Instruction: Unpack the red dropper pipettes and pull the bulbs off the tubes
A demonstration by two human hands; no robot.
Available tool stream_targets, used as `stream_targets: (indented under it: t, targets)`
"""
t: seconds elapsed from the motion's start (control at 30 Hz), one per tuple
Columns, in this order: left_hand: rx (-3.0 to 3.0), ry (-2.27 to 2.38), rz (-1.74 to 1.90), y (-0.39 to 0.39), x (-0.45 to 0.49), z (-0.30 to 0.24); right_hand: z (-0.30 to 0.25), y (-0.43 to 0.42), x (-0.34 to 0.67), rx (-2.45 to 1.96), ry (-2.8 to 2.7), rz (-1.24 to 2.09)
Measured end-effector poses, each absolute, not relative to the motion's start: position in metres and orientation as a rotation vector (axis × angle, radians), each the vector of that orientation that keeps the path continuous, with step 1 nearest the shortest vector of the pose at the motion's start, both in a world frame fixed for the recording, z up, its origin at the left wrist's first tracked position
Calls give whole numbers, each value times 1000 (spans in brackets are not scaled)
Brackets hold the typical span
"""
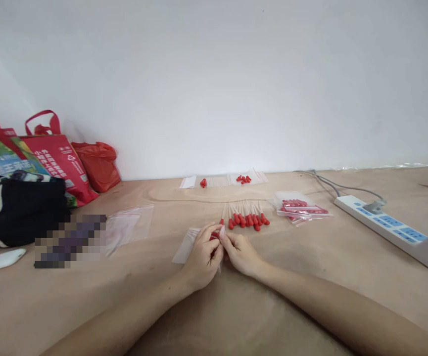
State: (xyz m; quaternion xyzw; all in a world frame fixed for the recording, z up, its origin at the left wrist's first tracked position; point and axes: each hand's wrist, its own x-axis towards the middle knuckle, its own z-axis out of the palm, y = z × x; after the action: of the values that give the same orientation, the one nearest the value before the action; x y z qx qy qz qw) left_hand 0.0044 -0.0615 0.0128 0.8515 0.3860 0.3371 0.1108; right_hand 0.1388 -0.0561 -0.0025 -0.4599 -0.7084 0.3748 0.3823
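My left hand (203, 259) and my right hand (242, 253) meet in front of me, fingers closed on a clear plastic bag (219, 267). Red rubber bulbs show between the fingers, partly hidden, and I cannot tell exactly how they lie in the bag. Just beyond the hands lies a row of droppers (249, 219), their red bulbs toward me and thin clear tubes pointing away. One more dropper (222, 217) stands close to the left fingertips. Beside my left hand a white piece (183, 248) rests flat on the table.
Right of the row are zip bags (299, 208) with red bulbs. Near the wall lie thin clear tubes (216, 182) and loose red bulbs (243, 179). A power strip (388, 225) sits at right. Flat plastic bags (134, 220) and shopping bags (60, 160) are at left.
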Motion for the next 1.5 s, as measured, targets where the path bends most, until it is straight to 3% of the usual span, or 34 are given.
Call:
stream_targets:
  t: [0.53, 0.77, 0.97, 1.23, 1.5]
  targets:
    - [2358, 1303, 1158, -60, -9, 5, -6, -62, 147, -1191, -1998, 698]
    - [2354, 1158, 944, -56, -27, 17, -1, -57, 157, -1221, -2015, 784]
    - [2527, 926, 523, -50, -52, 24, -5, -55, 168, -1230, -1870, 742]
    - [2555, 981, 565, -51, -59, 22, -5, -56, 172, -1148, -2139, 493]
    - [2566, 984, 564, -51, -57, 21, 5, -56, 173, -1125, -2310, 613]
